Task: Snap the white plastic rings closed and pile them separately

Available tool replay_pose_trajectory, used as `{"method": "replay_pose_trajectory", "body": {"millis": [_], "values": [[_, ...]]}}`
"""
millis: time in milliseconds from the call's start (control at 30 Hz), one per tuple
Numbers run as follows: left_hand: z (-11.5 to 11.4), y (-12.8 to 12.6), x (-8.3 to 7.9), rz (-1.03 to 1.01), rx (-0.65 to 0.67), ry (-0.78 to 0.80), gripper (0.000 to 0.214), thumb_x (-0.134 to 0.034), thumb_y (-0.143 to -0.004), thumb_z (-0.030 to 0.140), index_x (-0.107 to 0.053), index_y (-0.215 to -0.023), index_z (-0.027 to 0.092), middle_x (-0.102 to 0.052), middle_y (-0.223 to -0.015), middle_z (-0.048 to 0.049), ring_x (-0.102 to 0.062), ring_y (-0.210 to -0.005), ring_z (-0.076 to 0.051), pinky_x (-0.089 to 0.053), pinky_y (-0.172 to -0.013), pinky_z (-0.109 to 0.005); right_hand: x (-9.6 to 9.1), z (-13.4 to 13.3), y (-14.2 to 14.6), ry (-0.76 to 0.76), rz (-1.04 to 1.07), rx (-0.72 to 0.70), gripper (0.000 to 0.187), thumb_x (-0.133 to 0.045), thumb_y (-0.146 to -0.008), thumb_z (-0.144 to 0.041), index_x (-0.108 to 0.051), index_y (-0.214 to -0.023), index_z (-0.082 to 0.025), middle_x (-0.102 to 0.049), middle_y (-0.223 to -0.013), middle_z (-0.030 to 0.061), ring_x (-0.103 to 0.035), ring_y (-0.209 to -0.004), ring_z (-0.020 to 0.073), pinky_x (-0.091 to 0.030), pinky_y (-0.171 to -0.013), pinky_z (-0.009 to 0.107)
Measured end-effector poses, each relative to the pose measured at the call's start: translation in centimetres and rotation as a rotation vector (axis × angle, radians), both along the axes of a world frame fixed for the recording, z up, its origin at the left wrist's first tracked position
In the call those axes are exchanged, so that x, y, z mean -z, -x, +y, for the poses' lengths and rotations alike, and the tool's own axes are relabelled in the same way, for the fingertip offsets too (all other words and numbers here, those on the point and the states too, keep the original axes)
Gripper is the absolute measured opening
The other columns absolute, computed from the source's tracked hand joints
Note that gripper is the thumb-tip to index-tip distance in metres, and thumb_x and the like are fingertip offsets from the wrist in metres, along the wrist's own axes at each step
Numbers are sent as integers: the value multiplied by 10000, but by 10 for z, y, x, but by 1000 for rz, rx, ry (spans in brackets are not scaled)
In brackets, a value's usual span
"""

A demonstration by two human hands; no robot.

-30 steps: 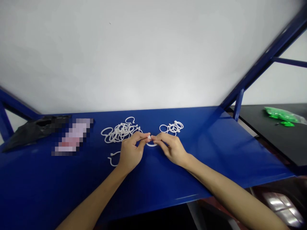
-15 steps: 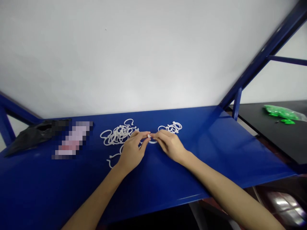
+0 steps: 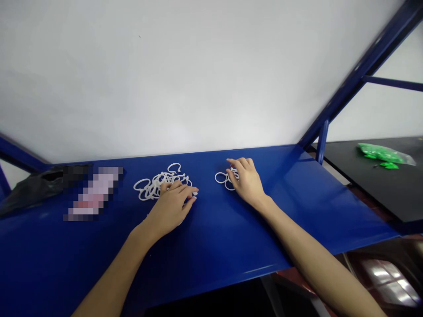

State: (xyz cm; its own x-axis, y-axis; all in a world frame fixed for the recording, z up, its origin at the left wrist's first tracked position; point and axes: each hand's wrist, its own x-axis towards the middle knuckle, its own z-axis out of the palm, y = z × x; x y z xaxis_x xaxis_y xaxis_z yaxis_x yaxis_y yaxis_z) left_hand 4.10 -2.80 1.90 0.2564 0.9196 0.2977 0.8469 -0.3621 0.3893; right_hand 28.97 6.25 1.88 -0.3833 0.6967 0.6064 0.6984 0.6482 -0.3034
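A pile of white plastic snap rings (image 3: 153, 187), which look like shower curtain rings, lies on the blue tabletop. My left hand (image 3: 173, 204) rests over its right side, palm down, fingers stretched out. White ring ends show between the thumb and forefinger, which stand slightly apart; most of that ring is hidden. Farther right, a smaller group of closed white rings (image 3: 220, 178) lies partly under my right hand (image 3: 247, 180). That hand is open, its fingers spread and its thumb near the rings.
A black plastic bag (image 3: 33, 189) and a blurred-out pinkish packet (image 3: 95, 189) lie at the left. White wall stands behind the blue table (image 3: 231, 242). A blue slanted frame bar (image 3: 357, 75) rises at right, beyond it a black table with a green bag (image 3: 380, 153).
Both hands had pinched a white ring together in the middle. They have parted: my left hand moved left onto the pile, my right hand moved right to the smaller group and opened.
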Motion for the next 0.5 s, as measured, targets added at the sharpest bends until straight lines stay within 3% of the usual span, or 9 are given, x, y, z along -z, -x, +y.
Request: {"method": "replay_pose_trajectory", "body": {"millis": [100,200,367,500], "values": [[-3,-6,-12,-269,-1,48,233,-541,-942,341,-674,-1114,258,-727,-930,-34,-647,-964,-235,-465,-947,-464,-6,-21,13,69,45,-266,247,-543,-1007,-261,-609,-1236,-196,-672,-1129,117,-592,-1040,265,-499,-978,495],[-5,-8,-18,-592,30,181,259,-583,-930,411,-651,-1123,252,-713,-918,-23,-676,-857,-187,-544,-790,-350,-3,-39,25,204,118,-500,208,-574,-997,-272,-585,-1191,-198,-671,-1189,102,-629,-1091,225,-528,-966,417],[0,-10,-9,-917,-32,260,271,-657,-892,443,-658,-1033,211,-715,-850,-10,-642,-649,-116,-546,-657,-263,5,-54,36,361,321,-466,200,-510,-1033,-267,-529,-1220,-201,-718,-914,29,-701,-780,152,-567,-726,289],[2,-20,-1,-1006,-117,212,265,-723,-836,432,-691,-946,193,-732,-825,-14,-653,-642,-116,-557,-655,-254,4,-55,37,360,383,-468,111,-523,-1032,-271,-603,-1076,-208,-729,-880,22,-716,-749,135,-561,-701,250]]}}
